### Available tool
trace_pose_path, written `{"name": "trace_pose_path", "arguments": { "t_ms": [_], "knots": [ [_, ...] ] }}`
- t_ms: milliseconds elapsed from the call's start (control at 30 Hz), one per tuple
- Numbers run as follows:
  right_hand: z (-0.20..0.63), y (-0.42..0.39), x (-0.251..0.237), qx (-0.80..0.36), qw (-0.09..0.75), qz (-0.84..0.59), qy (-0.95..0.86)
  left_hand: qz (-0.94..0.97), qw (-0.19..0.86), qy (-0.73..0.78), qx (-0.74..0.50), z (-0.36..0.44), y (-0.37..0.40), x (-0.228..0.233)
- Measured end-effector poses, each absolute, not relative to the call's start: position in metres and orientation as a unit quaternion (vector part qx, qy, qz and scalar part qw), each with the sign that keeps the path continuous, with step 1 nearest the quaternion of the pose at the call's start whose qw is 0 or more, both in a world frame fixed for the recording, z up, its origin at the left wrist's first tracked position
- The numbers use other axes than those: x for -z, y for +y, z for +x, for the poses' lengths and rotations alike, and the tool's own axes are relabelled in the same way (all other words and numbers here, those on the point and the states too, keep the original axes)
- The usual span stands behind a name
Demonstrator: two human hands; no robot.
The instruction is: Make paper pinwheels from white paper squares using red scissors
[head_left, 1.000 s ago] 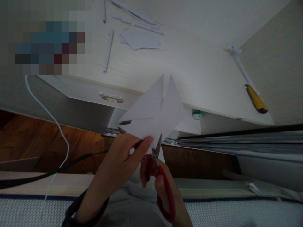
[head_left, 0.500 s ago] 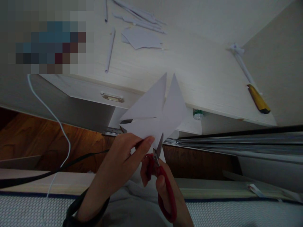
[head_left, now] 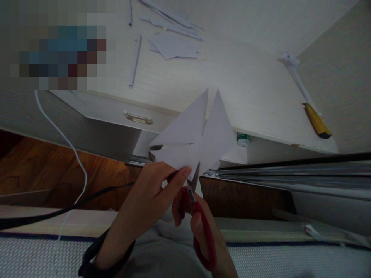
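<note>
A white sheet of paper [head_left: 185, 131] with slits cut into its top and left side is pinched between the thumb and fingers of my left hand [head_left: 158, 189]. My right hand [head_left: 199, 227] has its fingers through the red handles of a pair of scissors [head_left: 207, 239]. The scissor blades point upward at the paper's lower edge, just right of my left thumb, with paper between them. Part of the lower blade is hidden by the paper. A black band is around my left wrist.
On the white desk [head_left: 249, 96] lie paper pieces [head_left: 176, 46], a rolled paper tube [head_left: 135, 61] and a yellow-handled tool [head_left: 317, 120]. A green-labelled bottle [head_left: 242, 139] stands below the desk edge. A white cable [head_left: 65, 143] and a black strap [head_left: 87, 200] hang at left.
The paper has shifted slightly to the right and its slit at the top has spread a little. The scissor blades have closed somewhat on the lower edge.
</note>
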State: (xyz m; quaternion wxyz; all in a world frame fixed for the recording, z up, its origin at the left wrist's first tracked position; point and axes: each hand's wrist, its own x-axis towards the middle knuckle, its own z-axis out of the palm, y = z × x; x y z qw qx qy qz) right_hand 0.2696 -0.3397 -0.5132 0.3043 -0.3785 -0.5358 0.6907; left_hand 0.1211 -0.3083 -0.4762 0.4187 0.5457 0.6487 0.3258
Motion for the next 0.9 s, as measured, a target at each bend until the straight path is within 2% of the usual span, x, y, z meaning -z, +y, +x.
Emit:
{"name": "trace_pose_path", "arguments": {
  "t_ms": [900],
  "knots": [
    [0.2657,-0.3401,0.5137,-0.716,0.322,-0.376,-0.492,0.558,0.402,0.644,-0.333,0.1200,-0.3084,0.4791]
  ]
}}
